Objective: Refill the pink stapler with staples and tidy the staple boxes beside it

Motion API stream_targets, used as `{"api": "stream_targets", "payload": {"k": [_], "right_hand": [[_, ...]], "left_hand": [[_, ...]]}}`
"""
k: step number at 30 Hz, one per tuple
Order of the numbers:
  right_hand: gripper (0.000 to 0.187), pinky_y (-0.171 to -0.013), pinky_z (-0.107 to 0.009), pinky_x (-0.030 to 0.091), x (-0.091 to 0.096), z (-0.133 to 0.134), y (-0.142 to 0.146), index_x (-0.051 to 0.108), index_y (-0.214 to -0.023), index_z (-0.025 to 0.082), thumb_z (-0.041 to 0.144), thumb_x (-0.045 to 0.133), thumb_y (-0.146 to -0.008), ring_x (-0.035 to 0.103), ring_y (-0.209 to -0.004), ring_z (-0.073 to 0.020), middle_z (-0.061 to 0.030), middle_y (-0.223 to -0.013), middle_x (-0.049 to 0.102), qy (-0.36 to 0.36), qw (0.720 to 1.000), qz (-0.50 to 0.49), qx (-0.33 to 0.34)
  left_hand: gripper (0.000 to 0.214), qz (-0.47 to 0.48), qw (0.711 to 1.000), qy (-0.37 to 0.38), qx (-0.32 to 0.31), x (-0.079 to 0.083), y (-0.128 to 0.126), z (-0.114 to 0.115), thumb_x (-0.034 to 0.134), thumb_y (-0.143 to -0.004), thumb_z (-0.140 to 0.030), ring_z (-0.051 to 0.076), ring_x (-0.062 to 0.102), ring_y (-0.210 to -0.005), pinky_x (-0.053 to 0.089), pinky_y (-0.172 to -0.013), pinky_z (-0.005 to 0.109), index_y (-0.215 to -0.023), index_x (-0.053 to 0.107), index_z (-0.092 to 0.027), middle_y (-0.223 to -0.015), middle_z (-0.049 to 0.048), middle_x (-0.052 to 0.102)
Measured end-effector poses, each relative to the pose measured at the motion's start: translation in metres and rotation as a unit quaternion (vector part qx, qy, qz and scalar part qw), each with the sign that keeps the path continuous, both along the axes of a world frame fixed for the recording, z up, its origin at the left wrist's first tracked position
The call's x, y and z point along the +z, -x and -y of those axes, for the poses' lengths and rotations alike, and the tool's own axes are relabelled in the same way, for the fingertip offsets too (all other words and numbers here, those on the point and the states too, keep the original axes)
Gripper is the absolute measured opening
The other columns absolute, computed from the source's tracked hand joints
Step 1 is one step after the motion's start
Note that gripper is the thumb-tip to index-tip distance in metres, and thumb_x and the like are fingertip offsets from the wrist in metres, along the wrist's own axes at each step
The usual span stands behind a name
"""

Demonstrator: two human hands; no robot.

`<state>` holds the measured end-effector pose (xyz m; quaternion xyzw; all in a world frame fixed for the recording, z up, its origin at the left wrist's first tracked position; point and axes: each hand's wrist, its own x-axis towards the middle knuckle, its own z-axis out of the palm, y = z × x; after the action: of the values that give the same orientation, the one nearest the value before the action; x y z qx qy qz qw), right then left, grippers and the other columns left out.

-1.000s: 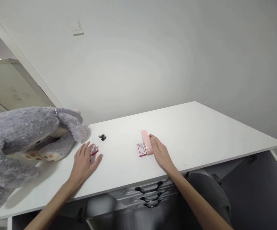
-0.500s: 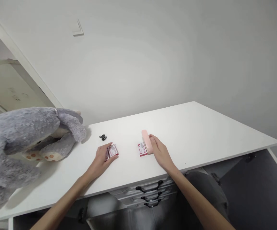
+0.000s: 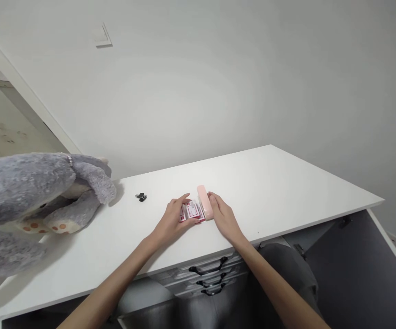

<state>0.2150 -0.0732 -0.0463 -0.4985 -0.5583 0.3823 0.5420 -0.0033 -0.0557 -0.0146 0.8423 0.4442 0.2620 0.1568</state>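
Observation:
My left hand (image 3: 171, 221) curls round small red-and-white boxes (image 3: 192, 209), thumb along the near side and a finger over the far side. Another such box shows partly between them and a pink stapler (image 3: 204, 202); the boxes sit close together and partly hide each other. The long, rounded stapler lies with its length pointing away from me. Against its right side my right hand (image 3: 224, 220) is closed, its thumb on the near part and other fingers partly hidden. Small black clips (image 3: 141, 197) lie farther left on the white tabletop (image 3: 262, 183).
A big grey plush toy (image 3: 29, 192) sits on the tabletop's left end. Behind the top rises a wall with a switch (image 3: 102, 36). Below the front edge are drawers with black handles (image 3: 208, 266) and an open cabinet door (image 3: 365, 269) at right.
My left hand has moved right with its boxes, up to the box beside the stapler. My right hand stays at the stapler. The view has shifted slightly.

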Motion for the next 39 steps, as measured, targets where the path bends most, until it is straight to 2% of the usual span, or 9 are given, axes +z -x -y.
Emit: {"api": "stream_targets", "payload": {"k": [4, 8, 14, 19, 23, 25, 28, 31, 39], "right_hand": [[0.064, -0.114, -0.044, 0.048, -0.001, -0.002, 0.0, 0.067, -0.138, 0.024, 0.068, 0.034, -0.106, 0.063, -0.134, -0.0305, -0.0099, -0.143, 0.07, -0.004, 1.0, 0.002, 0.003], [0.062, -0.114, -0.045, 0.048, -0.001, -0.002, 0.0, 0.067, -0.137, 0.023, 0.066, 0.034, -0.107, 0.065, -0.132, -0.0306, -0.01, -0.144, 0.07, -0.009, 1.0, 0.007, 0.003], [0.061, -0.112, -0.044, 0.048, 0.002, 0.0, 0.0, 0.068, -0.135, 0.023, 0.064, 0.032, -0.108, 0.066, -0.129, -0.0305, -0.0103, -0.14, 0.072, -0.013, 1.0, 0.006, 0.004], [0.06, -0.113, -0.044, 0.047, 0.004, 0.001, -0.001, 0.067, -0.135, 0.023, 0.063, 0.031, -0.108, 0.065, -0.13, -0.0299, -0.0099, -0.142, 0.071, -0.01, 1.0, 0.01, 0.005], [0.06, -0.112, -0.042, 0.048, 0.003, 0.0, 0.0, 0.067, -0.136, 0.025, 0.064, 0.032, -0.107, 0.065, -0.131, -0.0293, -0.0089, -0.141, 0.072, -0.005, 1.0, 0.002, -0.001], [0.06, -0.112, -0.043, 0.048, 0.002, 0.0, 0.0, 0.067, -0.137, 0.025, 0.065, 0.032, -0.107, 0.066, -0.13, -0.0297, -0.0088, -0.14, 0.072, -0.005, 1.0, -0.001, 0.001], [0.061, -0.113, -0.044, 0.048, 0.002, 0.0, -0.001, 0.067, -0.137, 0.024, 0.064, 0.032, -0.107, 0.065, -0.13, -0.0305, -0.0088, -0.141, 0.072, 0.001, 1.0, 0.0, 0.005], [0.061, -0.113, -0.044, 0.047, 0.002, 0.0, -0.001, 0.067, -0.139, 0.025, 0.065, 0.034, -0.107, 0.065, -0.131, -0.0308, -0.0087, -0.142, 0.071, 0.009, 1.0, 0.001, 0.004], [0.061, -0.115, -0.044, 0.047, 0.003, 0.0, -0.002, 0.066, -0.14, 0.024, 0.064, 0.034, -0.107, 0.065, -0.132, -0.0309, -0.0092, -0.143, 0.071, 0.008, 1.0, 0.003, 0.006]], "left_hand": [[0.092, -0.015, 1.0, -0.019, -0.019, -0.006, -0.005, -0.003, 0.078, -0.09, -0.057, 0.035, 0.058, -0.129, 0.05, -0.105, 0.055, -0.165, 0.031, -0.032, -0.142, 0.0151, 0.064], [0.102, 0.013, 0.999, -0.048, -0.021, -0.005, -0.006, -0.002, 0.081, -0.086, -0.059, 0.037, 0.056, -0.135, 0.051, -0.105, 0.055, -0.166, 0.022, -0.033, -0.157, 0.0182, 0.05], [0.083, 0.079, 0.992, -0.095, -0.024, 0.004, -0.02, -0.006, 0.072, -0.096, -0.053, 0.032, 0.057, -0.132, 0.054, -0.104, 0.052, -0.161, 0.024, -0.033, -0.155, 0.0178, 0.041], [0.084, 0.081, 0.991, -0.095, -0.037, -0.004, -0.042, -0.013, 0.069, -0.096, -0.059, 0.035, 0.047, -0.144, 0.048, -0.113, 0.056, -0.16, 0.024, -0.03, -0.159, 0.0195, 0.036], [0.048, 0.131, 0.985, -0.107, 0.038, -0.005, -0.039, -0.011, 0.039, -0.111, -0.047, 0.029, 0.039, -0.151, 0.038, -0.124, 0.054, -0.152, 0.036, -0.024, -0.159, 0.0171, 0.038], [0.038, 0.155, 0.977, -0.107, 0.097, -0.003, -0.029, -0.007, 0.04, -0.11, -0.044, 0.027, 0.049, -0.14, 0.042, -0.118, 0.05, -0.14, 0.048, -0.022, -0.146, 0.0157, 0.049], [0.03, 0.168, 0.972, -0.02, 0.161, 0.001, -0.011, -0.002, 0.046, -0.107, -0.044, 0.021, 0.062, -0.093, 0.051, -0.09, 0.04, -0.126, 0.052, -0.022, -0.1, 0.0053, 0.061], [0.031, 0.205, 0.961, 0.125, 0.14, 0.001, -0.004, 0.003, 0.044, -0.107, -0.046, 0.016, 0.053, -0.067, 0.043, -0.071, 0.031, -0.127, 0.045, -0.023, -0.07, -0.0063, 0.051], [0.042, 0.248, 0.946, 0.198, 0.058, -0.005, -0.022, 0.002, 0.058, -0.101, -0.049, 0.014, 0.053, -0.068, 0.041, -0.072, 0.029, -0.129, 0.039, -0.023, -0.071, -0.0087, 0.055]]}}
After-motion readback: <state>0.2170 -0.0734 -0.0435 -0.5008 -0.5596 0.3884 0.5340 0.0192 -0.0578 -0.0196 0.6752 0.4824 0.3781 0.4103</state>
